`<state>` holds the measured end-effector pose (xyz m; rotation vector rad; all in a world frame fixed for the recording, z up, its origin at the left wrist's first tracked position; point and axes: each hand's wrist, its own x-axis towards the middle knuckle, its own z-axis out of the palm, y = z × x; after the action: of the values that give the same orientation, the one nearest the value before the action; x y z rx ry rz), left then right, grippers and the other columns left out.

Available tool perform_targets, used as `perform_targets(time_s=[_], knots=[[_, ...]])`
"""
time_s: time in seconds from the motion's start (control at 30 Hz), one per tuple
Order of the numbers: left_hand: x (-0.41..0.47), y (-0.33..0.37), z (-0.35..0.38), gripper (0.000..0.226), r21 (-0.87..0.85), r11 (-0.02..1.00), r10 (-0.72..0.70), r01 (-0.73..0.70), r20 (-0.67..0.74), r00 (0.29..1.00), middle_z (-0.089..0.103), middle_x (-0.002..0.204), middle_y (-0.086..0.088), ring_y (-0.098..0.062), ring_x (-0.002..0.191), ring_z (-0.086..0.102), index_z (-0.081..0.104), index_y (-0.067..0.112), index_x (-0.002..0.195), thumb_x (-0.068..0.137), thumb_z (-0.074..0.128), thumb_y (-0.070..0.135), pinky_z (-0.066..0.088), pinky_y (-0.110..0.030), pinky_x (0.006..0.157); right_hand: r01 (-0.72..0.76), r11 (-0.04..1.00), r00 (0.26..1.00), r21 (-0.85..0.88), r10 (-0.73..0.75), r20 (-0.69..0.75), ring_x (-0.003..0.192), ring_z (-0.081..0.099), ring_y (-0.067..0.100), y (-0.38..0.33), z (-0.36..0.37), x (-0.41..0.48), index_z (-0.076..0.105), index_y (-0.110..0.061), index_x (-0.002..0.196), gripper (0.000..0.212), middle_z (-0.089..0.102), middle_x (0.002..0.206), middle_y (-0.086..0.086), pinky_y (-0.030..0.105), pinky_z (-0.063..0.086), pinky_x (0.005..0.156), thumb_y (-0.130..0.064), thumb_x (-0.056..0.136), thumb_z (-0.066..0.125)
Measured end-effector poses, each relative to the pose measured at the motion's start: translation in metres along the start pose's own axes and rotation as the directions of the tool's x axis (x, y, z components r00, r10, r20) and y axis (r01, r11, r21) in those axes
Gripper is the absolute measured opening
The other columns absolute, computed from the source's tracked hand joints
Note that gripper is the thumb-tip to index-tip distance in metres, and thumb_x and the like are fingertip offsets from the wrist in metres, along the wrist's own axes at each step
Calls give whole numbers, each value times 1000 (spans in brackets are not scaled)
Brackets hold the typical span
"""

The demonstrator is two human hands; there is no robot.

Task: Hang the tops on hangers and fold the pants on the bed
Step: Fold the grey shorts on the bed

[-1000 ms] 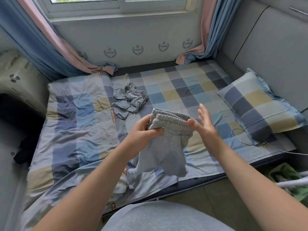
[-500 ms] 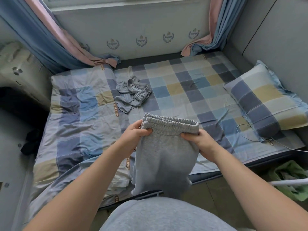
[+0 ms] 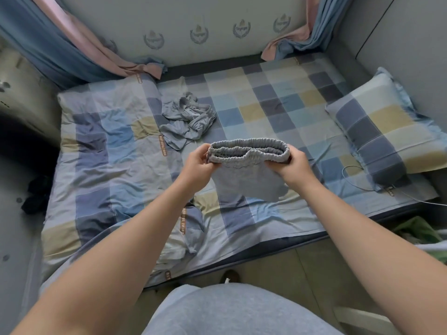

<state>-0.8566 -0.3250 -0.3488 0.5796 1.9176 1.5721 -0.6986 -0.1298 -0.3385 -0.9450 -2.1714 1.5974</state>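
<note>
Grey sweatpants with an elastic waistband hang in the air over the middle of the bed. My left hand grips the waistband's left end and my right hand grips its right end, stretching it flat between them. The legs droop below the hands toward the checked sheet. A second crumpled grey garment lies on the bed, beyond and left of the left hand.
A checked pillow lies at the bed's right side with a thin white cable beside it. Blue and pink curtains hang at the back corners. Dark clothing sits on the floor left. Green fabric lies at the lower right.
My right hand, open a second ago, has taken hold of the waistband. Both hands moved forward over the bed with the pants, pulling the waistband wide.
</note>
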Motion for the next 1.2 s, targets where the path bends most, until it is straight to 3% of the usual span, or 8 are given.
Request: perform_targets(time_s=[0.2, 0.33, 0.43, 0.7, 0.87, 0.97, 1.07, 1.2], knots=[[-20, -50, -2, 34, 196, 980, 9, -17, 41, 999, 64, 77, 18, -3, 77, 53, 63, 32, 84, 83, 69, -1, 45, -28, 74, -102, 987, 995, -121, 104, 8, 99, 67, 24, 50, 19, -29, 65, -31, 103, 36, 73, 101, 0, 48, 54, 91, -11, 79, 82], [-43, -122, 3, 43, 290, 946, -159, 142, 34, 987, 63, 70, 19, -3, 73, 53, 62, 40, 79, 79, 65, -3, 45, -30, 70, -227, 942, 967, -247, 249, 57, 98, 67, 29, 122, 54, -58, 67, -28, 102, 31, 73, 101, 2, 49, 54, 86, -38, 74, 77], [-65, -192, 9, 45, 330, 904, -294, 272, 18, 956, 62, 71, 16, -5, 74, 51, 61, 38, 79, 79, 62, -7, 43, -31, 72, -312, 881, 932, -356, 357, 66, 99, 65, 32, 183, 89, -85, 66, -25, 102, 26, 73, 99, 4, 46, 51, 85, -32, 80, 79], [-147, -350, 15, 32, 455, 690, -650, 564, 46, 758, 66, 76, 3, -15, 75, 55, 59, 24, 77, 82, 55, -7, 45, -30, 66, -549, 736, 773, -396, 628, 95, 93, 64, 35, 307, 166, -183, 62, -24, 91, 14, 71, 87, 2, 46, 50, 82, -16, 81, 68], [-168, -395, 14, 23, 567, 569, -781, 595, 148, 606, 72, 96, -4, -27, 95, 64, 65, 13, 96, 83, 55, -3, 50, -36, 84, -659, 675, 667, -333, 728, 157, 91, 65, 30, 336, 184, -213, 65, -27, 89, 27, 71, 87, 0, 46, 52, 83, -43, 69, 56], [-159, -413, 12, 23, 560, 550, -818, 619, 213, 534, 72, 98, -3, -22, 93, 64, 68, 16, 95, 81, 58, 2, 51, -34, 84, -699, 637, 591, -326, 771, 238, 91, 67, 23, 351, 187, -206, 66, -32, 85, 22, 73, 89, -2, 36, 53, 83, -13, 77, 74], [-129, -424, 11, 21, 513, 545, -829, 663, 209, 519, 76, 94, -2, -23, 93, 70, 69, 27, 86, 73, 61, 12, 58, -41, 86, -700, 640, 592, -317, 769, 243, 94, 71, 18, 375, 187, -182, 70, -29, 90, 24, 76, 92, -4, 43, 57, 88, -27, 67, 76], [-65, -423, 17, 26, 566, 572, -780, 593, 151, 608, 69, 103, -7, -29, 100, 65, 62, 10, 108, 83, 64, 13, 52, -43, 90, -713, 653, 634, -254, 756, 162, 86, 63, 5, 385, 185, -112, 66, -13, 101, 24, 70, 98, 9, 27, 52, 78, -22, 83, 79]])
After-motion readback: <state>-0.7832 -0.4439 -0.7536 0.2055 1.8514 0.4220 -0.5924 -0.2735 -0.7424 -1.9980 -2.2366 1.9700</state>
